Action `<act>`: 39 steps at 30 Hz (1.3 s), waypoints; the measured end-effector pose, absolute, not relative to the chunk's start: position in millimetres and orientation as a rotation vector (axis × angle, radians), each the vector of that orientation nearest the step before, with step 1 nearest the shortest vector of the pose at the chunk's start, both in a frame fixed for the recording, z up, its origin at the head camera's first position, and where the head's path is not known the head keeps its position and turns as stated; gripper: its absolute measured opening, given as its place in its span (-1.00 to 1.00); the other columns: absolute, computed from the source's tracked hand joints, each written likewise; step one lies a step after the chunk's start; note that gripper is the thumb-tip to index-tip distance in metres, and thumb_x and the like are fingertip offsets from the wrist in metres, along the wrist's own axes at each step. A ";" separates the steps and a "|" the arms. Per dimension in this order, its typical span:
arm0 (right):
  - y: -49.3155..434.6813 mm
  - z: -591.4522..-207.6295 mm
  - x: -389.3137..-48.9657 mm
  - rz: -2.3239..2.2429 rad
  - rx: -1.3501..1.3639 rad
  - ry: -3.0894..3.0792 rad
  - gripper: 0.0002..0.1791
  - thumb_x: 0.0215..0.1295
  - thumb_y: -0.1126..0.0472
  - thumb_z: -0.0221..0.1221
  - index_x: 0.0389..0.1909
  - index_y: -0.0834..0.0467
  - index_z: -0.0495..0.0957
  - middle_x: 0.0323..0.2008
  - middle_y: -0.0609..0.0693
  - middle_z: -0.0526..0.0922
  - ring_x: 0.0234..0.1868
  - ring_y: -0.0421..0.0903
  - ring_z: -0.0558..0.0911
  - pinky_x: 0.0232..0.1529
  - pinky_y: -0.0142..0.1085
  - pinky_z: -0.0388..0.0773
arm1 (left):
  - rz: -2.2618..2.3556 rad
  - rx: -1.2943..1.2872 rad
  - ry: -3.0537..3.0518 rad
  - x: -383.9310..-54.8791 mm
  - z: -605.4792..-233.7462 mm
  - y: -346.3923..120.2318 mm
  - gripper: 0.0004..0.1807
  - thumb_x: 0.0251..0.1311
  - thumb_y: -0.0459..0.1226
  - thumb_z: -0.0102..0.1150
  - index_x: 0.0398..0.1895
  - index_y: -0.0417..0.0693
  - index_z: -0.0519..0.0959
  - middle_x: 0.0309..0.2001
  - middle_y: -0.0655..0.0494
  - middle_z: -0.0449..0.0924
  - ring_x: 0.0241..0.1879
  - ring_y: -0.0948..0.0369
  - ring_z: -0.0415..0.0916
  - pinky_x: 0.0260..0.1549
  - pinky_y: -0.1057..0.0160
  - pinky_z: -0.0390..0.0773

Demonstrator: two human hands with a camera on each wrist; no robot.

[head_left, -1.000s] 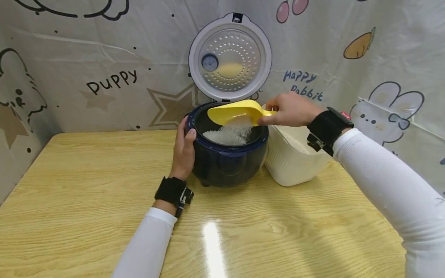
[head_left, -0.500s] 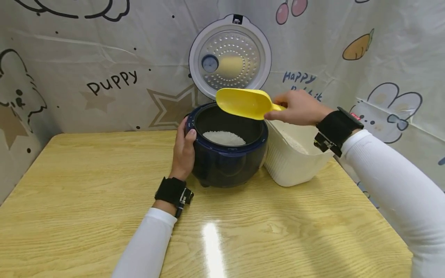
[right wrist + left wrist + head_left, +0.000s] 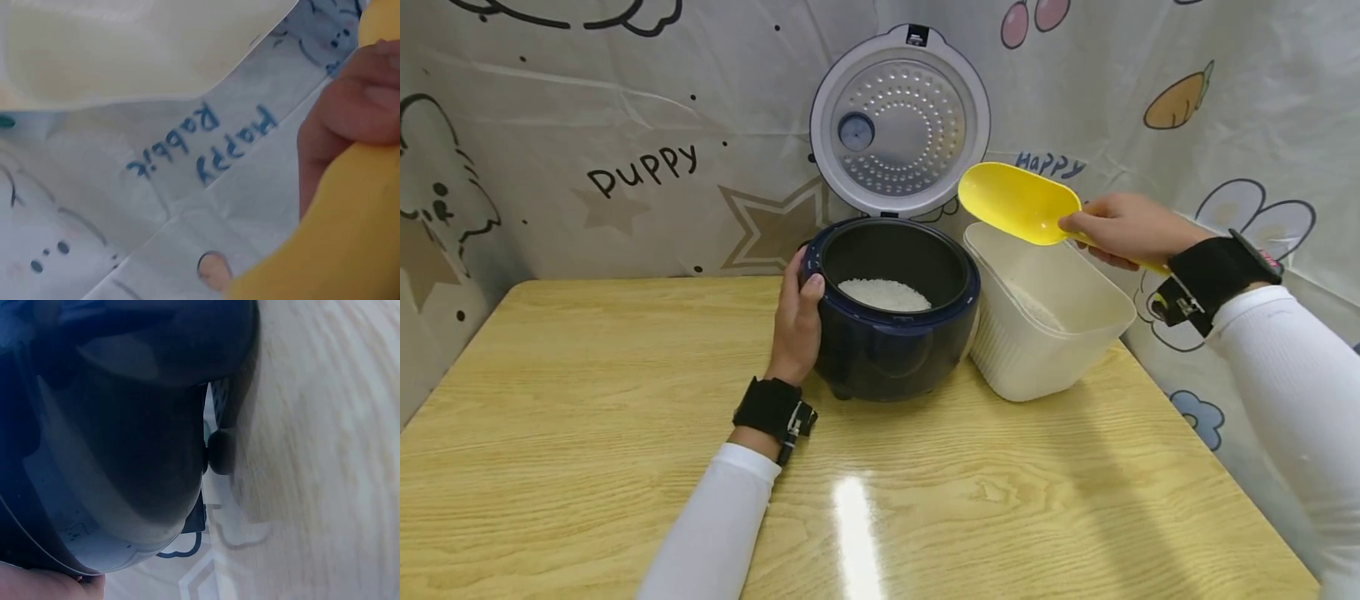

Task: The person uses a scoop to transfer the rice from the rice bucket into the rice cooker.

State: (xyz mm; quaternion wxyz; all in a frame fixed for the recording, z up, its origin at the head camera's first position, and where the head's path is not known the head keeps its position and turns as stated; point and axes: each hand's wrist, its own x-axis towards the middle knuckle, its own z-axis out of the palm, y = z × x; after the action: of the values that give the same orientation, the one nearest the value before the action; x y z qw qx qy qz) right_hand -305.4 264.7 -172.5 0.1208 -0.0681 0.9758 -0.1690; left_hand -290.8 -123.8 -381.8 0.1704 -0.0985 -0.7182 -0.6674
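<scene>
A dark blue rice cooker (image 3: pixel 887 358) stands on the table with its lid (image 3: pixel 917 133) raised. White rice (image 3: pixel 883 293) lies in its inner pot. My left hand (image 3: pixel 797 329) holds the cooker's left side, thumb by the rim; the left wrist view shows the cooker's glossy body (image 3: pixel 125 444) and part of that hand at the lower left. By its handle, my right hand (image 3: pixel 1131 229) grips a yellow scoop (image 3: pixel 1015 200) above a ribbed cream-white bin (image 3: pixel 1037 367). No rice shows in the scoop's visible bowl. The right wrist view catches the scoop (image 3: pixel 350 231) close up.
The bin stands against the cooker's right side and has some rice (image 3: pixel 1033 304) inside. Behind both hangs a printed cloth (image 3: pixel 625 125) with cartoon drawings. Wood-grain tabletop (image 3: pixel 625 417) extends to the left and in front.
One second ago rice was falling from the tilted scoop into the cooker. My right hand has since carried the scoop up and right, over the bin. The left hand has stayed put.
</scene>
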 end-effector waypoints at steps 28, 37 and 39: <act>261.7 -213.2 -306.0 0.421 -0.271 2.975 -0.63 0.39 -0.04 0.25 -0.21 0.23 0.67 -0.52 0.06 0.60 -0.50 0.03 0.53 -0.44 -0.22 0.44 | -1.907 -0.292 -2.018 -290.7 -381.8 -126.4 -0.15 0.31 0.20 -0.17 0.64 0.17 0.08 0.61 0.01 0.17 0.53 0.05 0.19 0.57 -0.11 0.14; 256.3 -227.8 -300.1 0.556 -0.329 2.954 -0.78 0.27 0.10 0.35 -0.28 0.20 0.66 -0.51 0.04 0.62 -0.49 0.03 0.53 -0.43 -0.21 0.47 | -1.910 -0.290 -2.019 -290.5 -381.0 -124.9 -0.16 0.31 0.19 -0.16 0.64 0.17 0.09 0.60 0.01 0.18 0.51 0.06 0.21 0.56 -0.09 0.16; 255.7 -229.2 -298.7 0.556 -0.336 2.946 -0.81 0.25 0.13 0.35 -0.31 0.20 0.66 -0.52 0.04 0.61 -0.49 0.03 0.52 -0.43 -0.21 0.46 | -1.909 -0.285 -2.024 -289.9 -380.8 -124.5 -0.15 0.30 0.20 -0.17 0.64 0.18 0.08 0.61 0.02 0.17 0.52 0.06 0.20 0.56 -0.10 0.16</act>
State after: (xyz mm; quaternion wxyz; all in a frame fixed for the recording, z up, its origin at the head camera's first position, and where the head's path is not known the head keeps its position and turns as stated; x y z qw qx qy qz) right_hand -298.7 255.7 -229.2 0.0622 -0.1112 0.9746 0.1839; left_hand -289.9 -124.5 -380.8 0.1713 -0.1004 -0.7130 -0.6725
